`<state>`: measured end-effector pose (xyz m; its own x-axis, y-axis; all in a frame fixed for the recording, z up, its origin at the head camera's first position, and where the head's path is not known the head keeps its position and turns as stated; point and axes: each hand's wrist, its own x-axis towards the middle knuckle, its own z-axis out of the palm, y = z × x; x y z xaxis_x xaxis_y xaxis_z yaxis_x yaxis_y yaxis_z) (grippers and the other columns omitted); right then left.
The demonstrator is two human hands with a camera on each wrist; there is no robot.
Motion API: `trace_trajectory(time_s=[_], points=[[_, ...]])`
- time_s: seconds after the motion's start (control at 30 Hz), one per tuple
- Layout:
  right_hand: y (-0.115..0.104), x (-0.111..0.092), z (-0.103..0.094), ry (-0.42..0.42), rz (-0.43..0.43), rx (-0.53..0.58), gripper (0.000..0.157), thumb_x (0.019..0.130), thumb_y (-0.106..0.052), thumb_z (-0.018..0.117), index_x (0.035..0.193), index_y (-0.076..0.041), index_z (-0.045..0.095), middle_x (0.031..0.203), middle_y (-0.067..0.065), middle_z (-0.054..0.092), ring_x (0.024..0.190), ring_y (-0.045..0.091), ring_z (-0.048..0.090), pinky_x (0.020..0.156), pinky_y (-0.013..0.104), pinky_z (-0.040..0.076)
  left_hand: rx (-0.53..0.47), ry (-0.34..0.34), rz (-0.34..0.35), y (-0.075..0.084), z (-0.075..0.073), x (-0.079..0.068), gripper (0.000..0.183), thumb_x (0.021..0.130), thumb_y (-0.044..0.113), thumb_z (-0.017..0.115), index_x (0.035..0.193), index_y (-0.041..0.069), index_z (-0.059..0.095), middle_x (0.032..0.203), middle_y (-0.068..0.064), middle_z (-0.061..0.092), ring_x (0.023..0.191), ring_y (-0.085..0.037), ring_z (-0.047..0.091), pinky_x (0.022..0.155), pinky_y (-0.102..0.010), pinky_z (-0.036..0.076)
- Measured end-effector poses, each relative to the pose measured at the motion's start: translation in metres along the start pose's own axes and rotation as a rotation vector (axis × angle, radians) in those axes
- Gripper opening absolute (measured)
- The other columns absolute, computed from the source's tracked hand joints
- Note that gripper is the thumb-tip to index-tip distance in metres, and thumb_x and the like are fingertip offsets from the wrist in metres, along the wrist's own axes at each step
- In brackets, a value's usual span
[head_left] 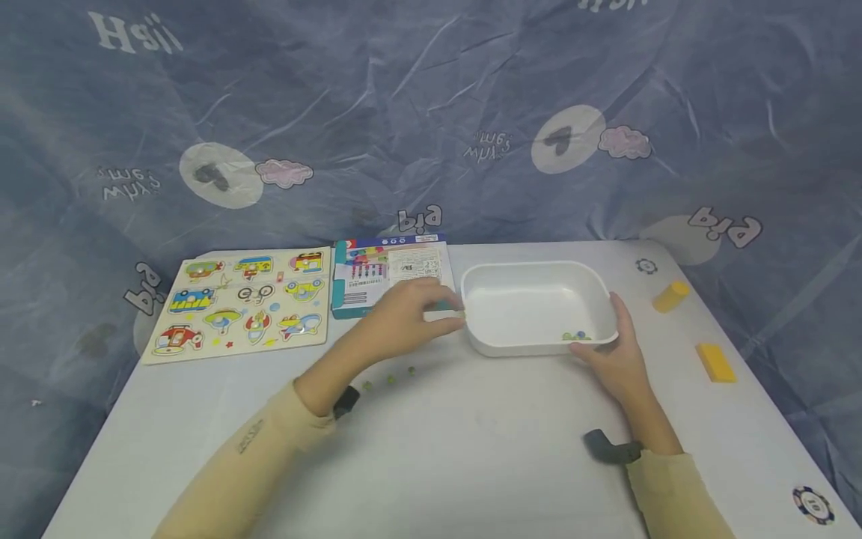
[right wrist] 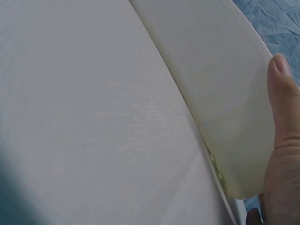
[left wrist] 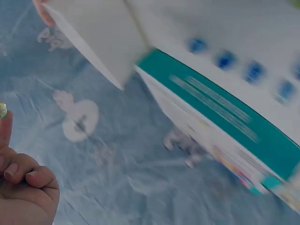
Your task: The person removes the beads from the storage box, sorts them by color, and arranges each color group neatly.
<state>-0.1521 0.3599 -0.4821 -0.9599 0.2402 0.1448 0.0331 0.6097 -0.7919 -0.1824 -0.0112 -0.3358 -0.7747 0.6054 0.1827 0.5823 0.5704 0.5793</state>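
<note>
My right hand [head_left: 618,359] grips the near right corner of a white plastic tub [head_left: 518,349], its thumb over the outer side. Several small green and blue marbles [head_left: 578,336] lie inside the tub by that corner. My left hand [head_left: 407,318] is beside the tub's left end, thumb and forefinger pointing at the wall. In the left wrist view a glassy yellow-green marble [left wrist: 3,110] shows at a fingertip, partly cut off by the frame edge. Below that hand, green marbles [head_left: 390,379] lie on the table. Several blurred blue marbles [left wrist: 226,60] show in the left wrist view.
A wooden vehicle puzzle board [head_left: 236,303] lies at the back left, next to a teal-edged printed box [head_left: 360,292]. At the right are a yellow cylinder [head_left: 671,297] and a yellow block [head_left: 716,363]. A blue-grey printed cloth [head_left: 431,135] hangs behind the white table [head_left: 471,449].
</note>
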Motion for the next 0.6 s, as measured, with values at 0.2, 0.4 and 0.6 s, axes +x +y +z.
trace_trajectory(time_s=[0.2,0.4,0.6], points=[[0.000,0.001,0.001,0.003,0.006,-0.004,0.112,0.074,-0.037,0.080,0.150,-0.040,-0.003,0.160,-0.005,0.008,0.147,0.032,0.011,0.116,0.056,0.008,0.087,-0.013,-0.147,-0.041,-0.026,-0.058,0.016,0.086,0.041,0.066,0.099,0.032,0.068,0.100,0.012,0.064,0.096,-0.010,0.060,0.083,-0.033,0.051],[0.001,0.001,0.003,-0.007,0.011,-0.002,0.110,0.075,-0.037,0.079,0.149,-0.041,-0.003,0.160,-0.004,0.007,0.147,0.032,0.010,0.116,0.056,0.009,0.034,-0.031,-0.344,-0.078,-0.031,-0.111,0.015,0.081,0.035,0.073,0.095,0.030,0.071,0.095,0.011,0.066,0.096,-0.018,0.059,0.082,-0.039,0.050],[0.002,0.002,0.003,0.002,0.016,-0.008,0.111,0.074,-0.037,0.079,0.148,-0.043,-0.003,0.160,-0.005,0.008,0.147,0.032,0.011,0.115,0.057,0.010,-0.021,-0.110,-0.452,-0.107,-0.020,-0.147,0.015,0.074,0.025,0.080,0.088,0.024,0.074,0.077,0.007,0.058,0.077,-0.014,0.047,0.063,-0.026,0.040]])
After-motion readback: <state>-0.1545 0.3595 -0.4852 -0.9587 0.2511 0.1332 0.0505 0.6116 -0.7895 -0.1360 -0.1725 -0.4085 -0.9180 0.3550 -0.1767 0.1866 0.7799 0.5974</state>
